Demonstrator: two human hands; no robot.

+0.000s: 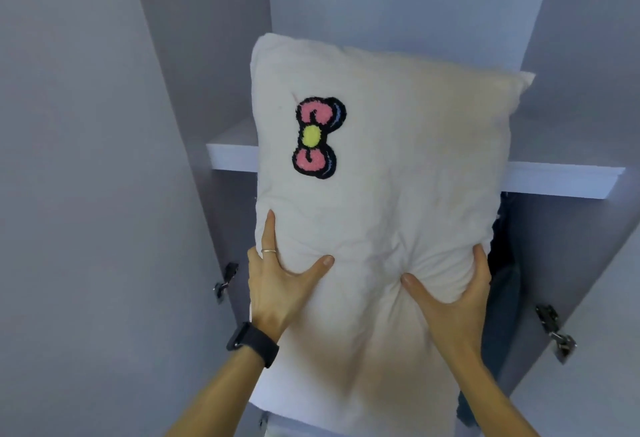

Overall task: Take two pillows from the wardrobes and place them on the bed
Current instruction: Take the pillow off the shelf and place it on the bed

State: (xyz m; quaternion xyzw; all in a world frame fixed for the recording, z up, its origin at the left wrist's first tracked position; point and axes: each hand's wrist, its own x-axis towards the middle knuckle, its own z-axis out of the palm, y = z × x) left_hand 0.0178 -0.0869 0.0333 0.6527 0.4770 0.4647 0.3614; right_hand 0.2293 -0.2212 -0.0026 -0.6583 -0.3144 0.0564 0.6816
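Head cam | L hand (277, 284) + R hand (453, 294) both clamped on white pillow (381, 159) | upright, front of wardrobe shelf (554, 182)

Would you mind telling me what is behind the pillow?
Behind the pillow are a white wardrobe shelf and dark clothes hanging below it at the right. Whatever sits directly behind the pillow is covered.

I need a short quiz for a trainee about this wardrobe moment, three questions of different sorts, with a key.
1. True or false: both hands grip the pillow.
2. Which wrist wears the black watch? A) left B) right
3. Fill in: the bow patch has a ___ centre.

Key:
1. True: left hand and right hand press into its lower part, in front of the shelf.
2. A
3. yellow
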